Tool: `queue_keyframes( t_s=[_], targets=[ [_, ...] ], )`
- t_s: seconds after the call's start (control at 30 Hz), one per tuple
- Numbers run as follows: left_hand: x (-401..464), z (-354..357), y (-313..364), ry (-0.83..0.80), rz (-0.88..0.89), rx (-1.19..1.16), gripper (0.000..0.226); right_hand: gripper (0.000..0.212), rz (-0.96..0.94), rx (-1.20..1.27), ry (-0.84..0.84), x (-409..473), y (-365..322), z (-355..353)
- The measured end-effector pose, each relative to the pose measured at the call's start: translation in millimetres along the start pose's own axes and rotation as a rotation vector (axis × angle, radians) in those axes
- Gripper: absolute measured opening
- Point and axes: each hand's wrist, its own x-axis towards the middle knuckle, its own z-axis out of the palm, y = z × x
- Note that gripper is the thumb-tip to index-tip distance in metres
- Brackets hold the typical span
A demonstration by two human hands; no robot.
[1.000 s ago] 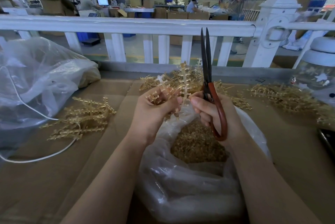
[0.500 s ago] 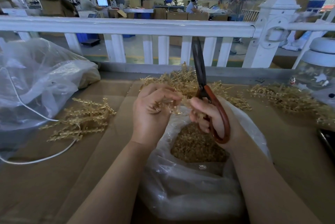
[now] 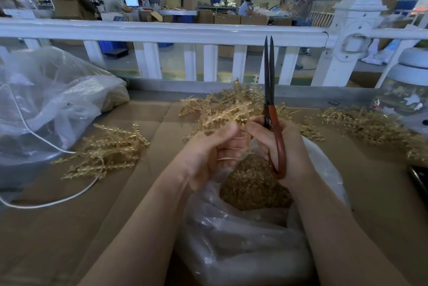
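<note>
My right hand (image 3: 283,144) grips a pair of red-handled scissors (image 3: 273,121), their dark blades nearly closed and pointing straight up. Just to the left, my left hand (image 3: 213,151) has its fingers curled round thin strands of a gold plastic sprue (image 3: 228,159). Both hands hover over an open clear plastic bag (image 3: 243,251) that holds a heap of small gold pieces (image 3: 252,181). Behind the hands lies a pile of gold sprue branches (image 3: 222,107) on the cardboard.
Cardboard (image 3: 69,227) covers the table. More gold sprues lie at the left (image 3: 104,151) and right (image 3: 366,123). A large clear bag (image 3: 46,105) with a white cord (image 3: 46,203) fills the far left. A white railing (image 3: 162,31) runs behind. A white-lidded jar (image 3: 407,91) stands at right.
The sprue that stood up in my left hand is now down inside its curled fingers. The scissors tilted left, then came back upright, and both hands sank slightly toward the bag.
</note>
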Motion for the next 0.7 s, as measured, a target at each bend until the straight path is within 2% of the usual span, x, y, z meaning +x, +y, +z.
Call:
queue_keyframes(
  t_s=[0.07, 0.17, 0.33, 0.47, 0.6, 0.7],
  targets=[
    [1.2, 1.0, -2.8, 0.008, 0.012, 0.006, 0.028, 0.013, -0.031, -0.073, -0.014, -1.2, -0.2, 1.0],
    [4.1, -1.7, -5.7, 0.044, 0.022, -0.022, 0.013, 0.015, -0.047, -0.105, -0.036, -2.0, 0.1, 2.3],
    [3.4, 0.3, -5.9, 0.056, 0.087, -0.056, 0.018, 0.007, -0.040, -0.105, -0.062, -2.7, -1.9, 2.2],
    [3.2, 2.2, -5.1, 0.063, 0.099, -0.050, 0.025, 0.010, -0.037, -0.122, -0.079, -3.6, -2.2, 1.2],
    [-1.4, 0.4, -0.5, 0.001, 0.049, -0.017, 0.017, 0.011, -0.055, -0.130, -0.086, -4.4, -2.5, 2.3],
    [-2.2, -0.9, 0.6, 0.018, 0.075, -0.017, 0.017, 0.008, -0.046, -0.089, -0.096, -6.9, -5.2, 5.5]
  ],
)
